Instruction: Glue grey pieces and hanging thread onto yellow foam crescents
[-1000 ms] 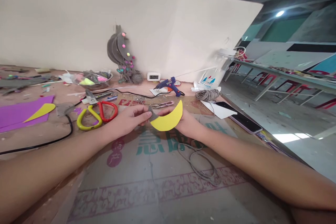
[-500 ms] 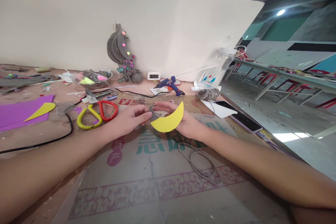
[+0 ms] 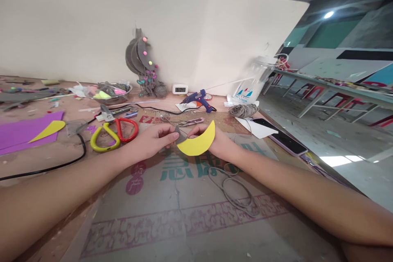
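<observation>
A yellow crescent cut-out [image 3: 198, 144], like stiff paper or foam sheet, is held upright above the cardboard. Its left end is covered with grey cord [image 3: 181, 136]. My left hand [image 3: 161, 137] pinches that covered end between thumb and fingers. Behind the crescent, my right hand [image 3: 219, 143] has its fingers curled by the grey cord's strand; the crescent hides part of this hand. Loose loops of the same cord lie on the cardboard [image 3: 138, 221] below my right hand. Thread snips [image 3: 192, 122] lie just beyond my hands.
Scissors with yellow and red handles [image 3: 126, 130] lie left of my hands. A blue glue gun [image 3: 201, 100], a small clock [image 3: 179, 89] and a cord skein [image 3: 244, 110] are behind. Purple sheets [image 3: 18, 131] lie at left, a phone [image 3: 279, 137] at right.
My right hand's fingers, stretched out behind the crescent before, have drawn back and curled nearer the cord. The snips beyond now show. My left hand keeps its pinch.
</observation>
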`<state>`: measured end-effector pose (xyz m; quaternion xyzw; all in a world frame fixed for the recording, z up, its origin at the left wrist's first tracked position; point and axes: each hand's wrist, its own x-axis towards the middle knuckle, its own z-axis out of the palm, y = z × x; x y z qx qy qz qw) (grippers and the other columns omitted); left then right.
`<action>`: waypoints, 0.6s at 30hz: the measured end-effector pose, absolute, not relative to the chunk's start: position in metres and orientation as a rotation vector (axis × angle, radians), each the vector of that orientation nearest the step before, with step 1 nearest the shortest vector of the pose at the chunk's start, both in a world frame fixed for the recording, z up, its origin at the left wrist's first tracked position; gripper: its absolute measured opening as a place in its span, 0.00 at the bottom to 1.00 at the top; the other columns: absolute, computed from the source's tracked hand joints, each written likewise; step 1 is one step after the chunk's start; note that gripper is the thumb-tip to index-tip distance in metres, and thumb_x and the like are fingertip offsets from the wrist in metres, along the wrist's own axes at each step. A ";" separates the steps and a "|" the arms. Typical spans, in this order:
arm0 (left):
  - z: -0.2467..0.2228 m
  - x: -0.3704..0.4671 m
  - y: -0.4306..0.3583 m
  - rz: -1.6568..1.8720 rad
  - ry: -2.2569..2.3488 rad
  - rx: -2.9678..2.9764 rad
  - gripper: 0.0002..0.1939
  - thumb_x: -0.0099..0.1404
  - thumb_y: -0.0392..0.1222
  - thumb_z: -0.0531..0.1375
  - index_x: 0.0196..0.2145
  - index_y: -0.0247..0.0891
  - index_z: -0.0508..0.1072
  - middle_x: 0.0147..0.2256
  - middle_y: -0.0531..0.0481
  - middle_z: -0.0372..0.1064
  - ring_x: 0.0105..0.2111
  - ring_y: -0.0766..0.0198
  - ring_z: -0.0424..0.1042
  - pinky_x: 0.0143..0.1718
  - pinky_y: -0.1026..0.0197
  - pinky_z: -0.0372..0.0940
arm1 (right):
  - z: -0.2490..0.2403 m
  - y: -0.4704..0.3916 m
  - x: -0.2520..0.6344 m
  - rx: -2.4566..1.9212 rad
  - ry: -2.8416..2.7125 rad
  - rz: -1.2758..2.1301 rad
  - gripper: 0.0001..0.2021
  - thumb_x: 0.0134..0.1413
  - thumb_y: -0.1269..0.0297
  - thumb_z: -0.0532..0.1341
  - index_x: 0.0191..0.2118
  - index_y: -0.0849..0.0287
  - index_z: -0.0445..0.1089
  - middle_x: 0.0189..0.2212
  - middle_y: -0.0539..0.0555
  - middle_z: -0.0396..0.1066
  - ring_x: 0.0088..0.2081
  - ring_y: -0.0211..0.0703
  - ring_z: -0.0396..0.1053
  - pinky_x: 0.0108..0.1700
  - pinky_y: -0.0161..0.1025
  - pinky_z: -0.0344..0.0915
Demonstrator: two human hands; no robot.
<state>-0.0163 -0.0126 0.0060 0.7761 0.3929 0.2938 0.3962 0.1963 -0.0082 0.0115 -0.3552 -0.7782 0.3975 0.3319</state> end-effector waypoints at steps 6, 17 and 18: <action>0.005 -0.017 -0.012 0.723 0.973 2.020 0.16 0.64 0.51 0.50 0.24 0.36 0.62 0.22 0.57 0.57 0.23 0.71 0.56 0.24 0.67 0.52 | 0.009 -0.007 0.195 -0.979 -2.022 1.005 0.12 0.49 0.56 0.60 0.31 0.62 0.70 0.28 0.52 0.70 0.30 0.37 0.66 0.32 0.35 0.63; 0.006 -0.015 -0.013 0.953 1.098 1.717 0.17 0.61 0.53 0.52 0.24 0.37 0.62 0.20 0.56 0.58 0.22 0.70 0.58 0.24 0.67 0.53 | 0.012 -0.003 0.201 -0.887 -1.603 1.208 0.14 0.57 0.56 0.50 0.42 0.58 0.66 0.29 0.50 0.67 0.27 0.37 0.64 0.31 0.37 0.65; 0.005 -0.015 -0.013 0.983 1.097 1.689 0.17 0.61 0.53 0.52 0.24 0.37 0.62 0.20 0.56 0.58 0.21 0.70 0.58 0.24 0.67 0.53 | 0.012 -0.003 0.202 -0.863 -1.596 1.218 0.15 0.58 0.54 0.49 0.40 0.58 0.66 0.26 0.50 0.65 0.25 0.36 0.63 0.30 0.37 0.65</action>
